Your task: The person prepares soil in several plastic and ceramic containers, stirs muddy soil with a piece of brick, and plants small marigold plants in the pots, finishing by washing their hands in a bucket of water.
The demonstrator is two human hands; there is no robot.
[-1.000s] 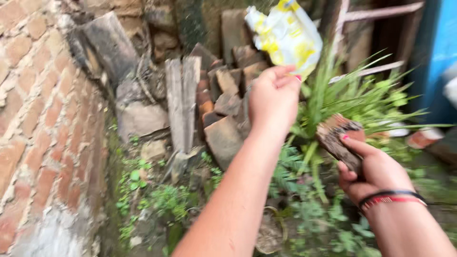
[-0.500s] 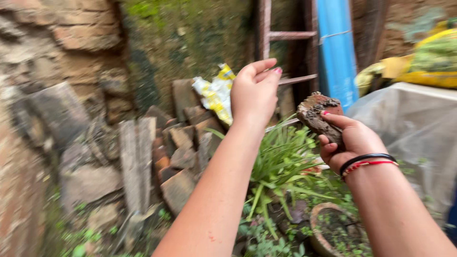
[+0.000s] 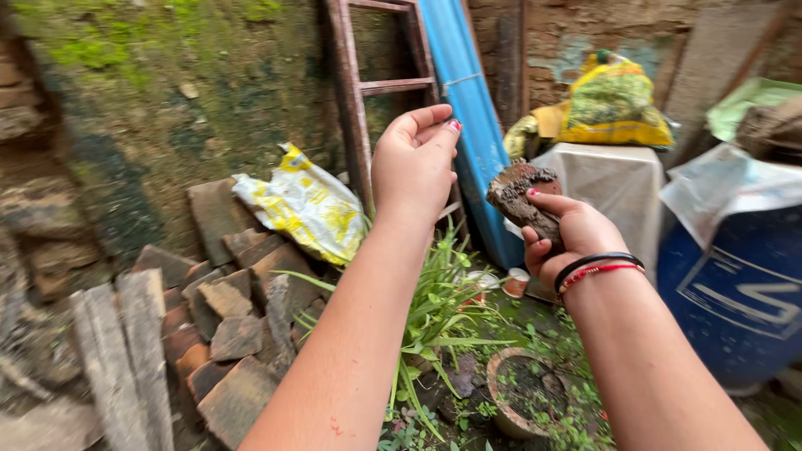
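Broken brick piece (image 3: 525,202), rough and soil-caked, sits centre-right, clasped in the right hand (image 3: 568,242) with fingers wrapped round it. Left hand (image 3: 413,167) is raised beside it, loosely open, empty, clear air between the two. Below: grassy plant (image 3: 443,305) and round clay pot (image 3: 522,392). Left, stacked brick rubble (image 3: 225,317) under a crumpled yellow-white bag (image 3: 305,205). Far: rusty ladder (image 3: 359,92), blue sheet (image 3: 472,108), blue drum (image 3: 739,292) right.

You're gripping a rough, crumbly, matt brick fragment (image 3: 525,196) caked with soil; crinkled glossy plastic bag (image 3: 305,205) is lying on coarse broken bricks (image 3: 234,317), smooth blue plastic barrel (image 3: 739,301) is gleaming beside you.
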